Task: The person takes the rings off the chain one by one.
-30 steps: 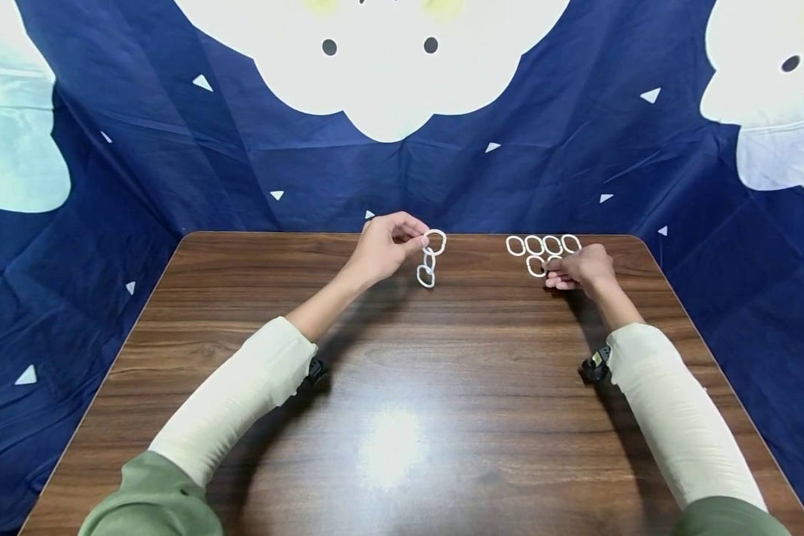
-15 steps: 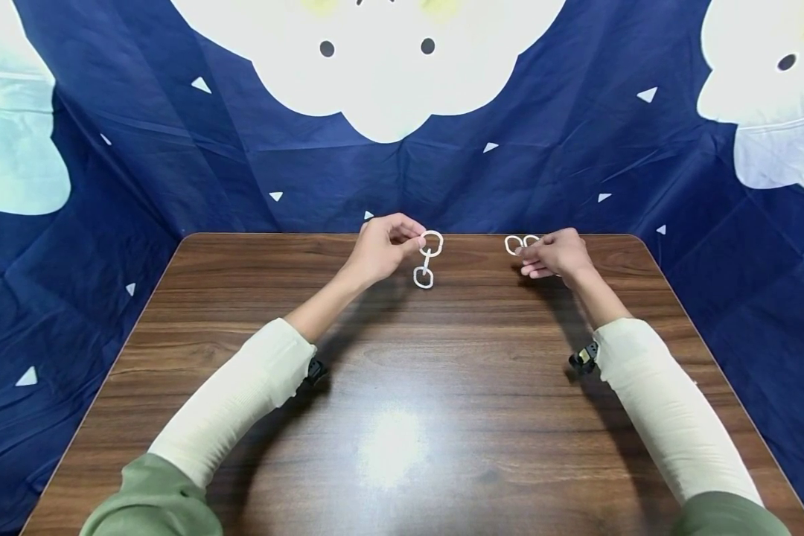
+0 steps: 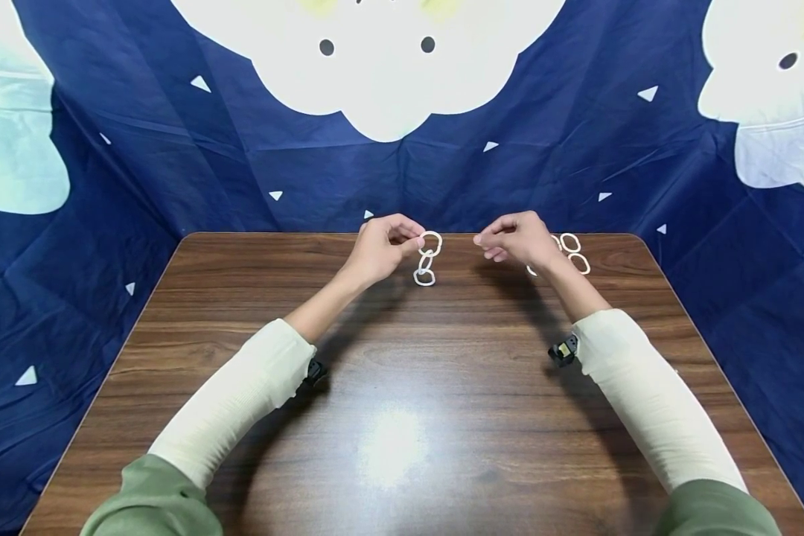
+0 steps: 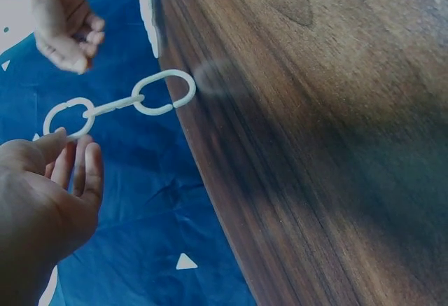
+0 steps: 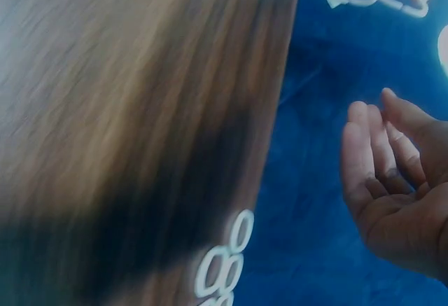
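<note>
My left hand (image 3: 385,249) pinches the end link of a short chain of three white plastic links between thumb and fingertips. Below it the chain's middle link (image 4: 112,106) and far link (image 4: 189,78) hang near the table's back edge. To the right my right hand (image 3: 519,237) is raised over the back of the table, apart from the chain. In the right wrist view its fingers are loosely bent, with nothing seen between them. Behind and under that hand lie several loose white links (image 5: 250,225), partly hidden by it in the head view.
The brown wood-grain table (image 3: 402,357) ends at a straight back edge just past both hands. Dark blue cloth (image 3: 228,164) with white cloud shapes stands behind it and on both sides.
My right hand has moved left from the loose links toward the chain and risen a little, uncovering links at the right. The left hand stays put while the hanging links swing slightly.
</note>
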A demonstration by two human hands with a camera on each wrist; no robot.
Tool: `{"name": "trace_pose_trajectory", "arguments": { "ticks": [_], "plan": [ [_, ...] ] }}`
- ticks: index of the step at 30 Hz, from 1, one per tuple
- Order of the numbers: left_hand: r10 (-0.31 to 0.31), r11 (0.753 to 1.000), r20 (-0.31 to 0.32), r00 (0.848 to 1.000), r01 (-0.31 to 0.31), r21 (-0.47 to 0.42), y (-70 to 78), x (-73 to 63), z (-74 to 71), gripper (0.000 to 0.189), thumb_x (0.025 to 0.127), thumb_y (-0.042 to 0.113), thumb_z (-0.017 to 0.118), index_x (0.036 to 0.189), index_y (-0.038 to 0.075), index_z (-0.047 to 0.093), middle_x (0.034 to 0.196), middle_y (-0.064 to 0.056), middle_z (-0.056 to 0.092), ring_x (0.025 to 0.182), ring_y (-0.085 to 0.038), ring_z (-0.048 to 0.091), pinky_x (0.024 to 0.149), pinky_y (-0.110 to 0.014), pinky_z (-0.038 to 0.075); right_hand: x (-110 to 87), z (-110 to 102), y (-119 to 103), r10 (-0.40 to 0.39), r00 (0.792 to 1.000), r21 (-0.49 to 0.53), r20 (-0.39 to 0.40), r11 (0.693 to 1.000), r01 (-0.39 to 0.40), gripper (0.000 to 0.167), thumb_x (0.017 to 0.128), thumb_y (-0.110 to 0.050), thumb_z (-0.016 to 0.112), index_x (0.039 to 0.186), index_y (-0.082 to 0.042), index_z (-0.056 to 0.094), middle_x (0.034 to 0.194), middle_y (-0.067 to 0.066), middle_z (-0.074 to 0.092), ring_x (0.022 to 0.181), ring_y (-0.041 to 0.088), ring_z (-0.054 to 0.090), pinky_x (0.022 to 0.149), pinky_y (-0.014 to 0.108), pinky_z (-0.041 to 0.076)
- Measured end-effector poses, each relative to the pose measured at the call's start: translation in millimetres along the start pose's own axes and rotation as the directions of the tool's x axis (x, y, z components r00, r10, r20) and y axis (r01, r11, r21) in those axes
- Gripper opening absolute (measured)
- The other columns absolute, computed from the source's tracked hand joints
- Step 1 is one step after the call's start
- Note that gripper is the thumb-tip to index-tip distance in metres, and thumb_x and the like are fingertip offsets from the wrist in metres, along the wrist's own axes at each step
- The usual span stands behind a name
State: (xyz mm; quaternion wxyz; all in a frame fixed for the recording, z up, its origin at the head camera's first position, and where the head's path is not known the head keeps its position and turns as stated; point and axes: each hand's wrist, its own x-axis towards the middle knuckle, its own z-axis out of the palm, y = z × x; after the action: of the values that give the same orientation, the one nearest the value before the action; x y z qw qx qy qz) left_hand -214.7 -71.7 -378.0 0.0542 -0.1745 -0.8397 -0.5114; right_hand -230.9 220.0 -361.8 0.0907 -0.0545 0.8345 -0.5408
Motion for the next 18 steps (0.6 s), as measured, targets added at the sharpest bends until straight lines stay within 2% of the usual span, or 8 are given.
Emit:
{"name": "trace_pose_trajectory", "arguments": {
  "ticks": [5, 11, 18],
  "plan": [
    [0.001, 1.000, 0.001, 1.000, -0.001, 0.004, 0.2, 0.8, 1.9, 0.011, 0.101, 0.012, 0.085, 0.111, 0.006, 0.083, 0.103, -0.012, 0.085, 0.087, -0.013, 0.073, 0.077, -0.020, 0.054, 3.3, 13, -17, -0.086, 0.995, 0.006, 0.050, 0.996, 0.086, 0.031, 0.102, -0.015, 0.086, 0.117, 0.011, 0.079, 0.081, 0.000, 0.084, 0.070, 0.008, 0.080, 0.068, 0.026, 0.067],
    [0.006, 1.000, 0.006, 1.000, -0.006, 0.002, 0.2, 2.9, 5.1, 0.011, 0.101, 0.010, 0.085, 0.111, 0.005, 0.083, 0.104, -0.013, 0.086, 0.090, -0.016, 0.075, 0.080, -0.021, 0.054, 9.4, 26, -30, -0.154, 0.984, -0.002, 0.088, 0.988, 0.155, 0.027, 0.104, -0.018, 0.084, 0.116, 0.006, 0.082, 0.091, 0.013, 0.086, 0.077, 0.013, 0.081, 0.074, 0.030, 0.069],
    [0.008, 1.000, 0.015, 1.000, -0.008, 0.008, 1.5, 4.3, 7.5, 0.011, 0.102, 0.011, 0.085, 0.112, 0.005, 0.083, 0.106, -0.013, 0.086, 0.091, -0.018, 0.076, 0.078, -0.021, 0.053, 13.1, 37, -36, -0.192, 0.975, -0.037, 0.112, 0.980, 0.197, 0.023, 0.103, -0.020, 0.086, 0.113, 0.000, 0.085, 0.096, 0.012, 0.086, 0.079, 0.011, 0.080, 0.076, 0.034, 0.069]
  ]
}}
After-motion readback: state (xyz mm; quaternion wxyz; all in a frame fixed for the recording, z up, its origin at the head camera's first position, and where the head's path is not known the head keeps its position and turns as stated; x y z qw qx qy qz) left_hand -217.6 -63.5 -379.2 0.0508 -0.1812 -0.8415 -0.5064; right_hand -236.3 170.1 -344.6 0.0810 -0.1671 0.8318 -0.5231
